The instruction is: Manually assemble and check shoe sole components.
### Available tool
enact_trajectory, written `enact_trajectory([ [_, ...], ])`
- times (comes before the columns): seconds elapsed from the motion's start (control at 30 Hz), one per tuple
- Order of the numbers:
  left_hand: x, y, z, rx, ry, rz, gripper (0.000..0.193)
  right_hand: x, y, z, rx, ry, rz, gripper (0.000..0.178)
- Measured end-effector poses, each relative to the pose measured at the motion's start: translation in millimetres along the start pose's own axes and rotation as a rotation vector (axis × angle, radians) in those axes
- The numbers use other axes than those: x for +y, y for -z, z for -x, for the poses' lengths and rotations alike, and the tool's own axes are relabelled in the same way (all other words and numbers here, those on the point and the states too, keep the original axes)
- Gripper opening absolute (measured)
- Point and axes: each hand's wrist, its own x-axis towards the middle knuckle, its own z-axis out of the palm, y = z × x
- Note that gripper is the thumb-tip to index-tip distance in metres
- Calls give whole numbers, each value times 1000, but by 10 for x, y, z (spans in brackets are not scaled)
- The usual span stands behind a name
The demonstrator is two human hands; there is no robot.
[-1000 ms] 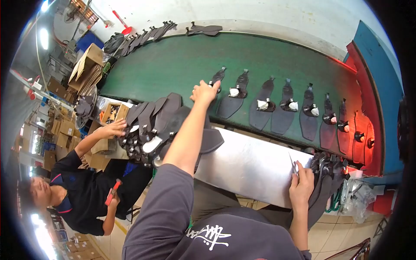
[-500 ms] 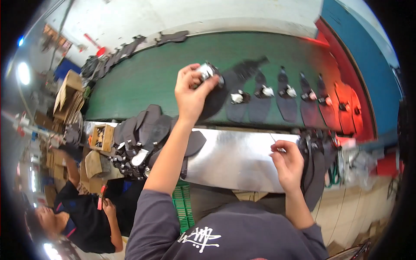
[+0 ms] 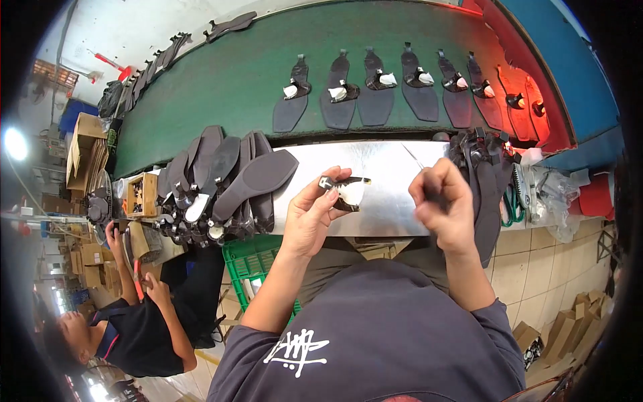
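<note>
Above the metal worktop [image 3: 375,161], my left hand [image 3: 311,218] pinches a black sandal strap [image 3: 347,203] with a white inner piece. Its fingers are closed on the strap's left end. To its right, my right hand [image 3: 445,208] is closed in a fist around a thin pointed metal tool [image 3: 413,157], whose tip slants up and left. The handle is mostly hidden and blurred. The hands are apart. Beyond them, several black sandals [image 3: 375,107] with white stuffing at their straps lie in a row on the green table [image 3: 221,87].
Dark soles [image 3: 258,171] and straps pile up at the left of the worktop, beside a wooden box [image 3: 142,194]. More black pieces [image 3: 479,167] hang at its right. A green crate [image 3: 251,261] stands below. At lower left, a person [image 3: 134,321] holds a red-handled tool.
My left hand has come back from over the green table to above the worktop. The sandal beneath it now lies at the row's left end. The head view has shifted.
</note>
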Motion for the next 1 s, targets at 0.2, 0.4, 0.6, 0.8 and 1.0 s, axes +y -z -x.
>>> enact_trajectory([
  [0.2,-27,21,148,-15,-57,-195,36,-24,-132,238,-108,-28,432,41],
  [0.4,13,6,171,-79,-105,-128,33,-2,-194,261,-75,-20,494,55],
  [0.6,5,29,164,-102,-95,-101,33,87,-161,282,-142,116,557,47],
  [0.8,-13,39,177,-137,-59,-79,32,128,-144,327,-135,93,510,44],
  [1.0,-23,60,177,-149,-40,-77,33,120,-113,328,-151,88,514,43],
])
